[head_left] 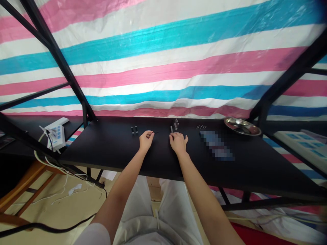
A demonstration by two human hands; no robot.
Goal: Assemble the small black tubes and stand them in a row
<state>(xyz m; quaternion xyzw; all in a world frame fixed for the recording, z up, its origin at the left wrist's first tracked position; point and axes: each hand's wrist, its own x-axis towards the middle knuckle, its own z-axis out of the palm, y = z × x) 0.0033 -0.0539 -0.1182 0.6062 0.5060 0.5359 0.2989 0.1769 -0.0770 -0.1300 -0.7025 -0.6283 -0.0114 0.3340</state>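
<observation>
Both my hands rest on a black table (pixel 114 149). My left hand (pixel 146 139) is curled, its fingertips pinched on a thin dark part (pixel 155 132) that lies on the tabletop. My right hand (pixel 178 142) is also curled, with its fingertips at a small grey upright piece (pixel 171 129). Just behind it stands a little cluster of small metal parts (pixel 176 123). Two short dark cylinders (pixel 134 129) stand to the left of my left hand.
A round metal dish (pixel 242 126) sits at the back right of the table. Several tiny screws (pixel 201 127) lie left of it, and a blurred object (pixel 217 146) lies nearer. A white power strip (pixel 55 133) with cables is at the left. A striped tarp hangs behind.
</observation>
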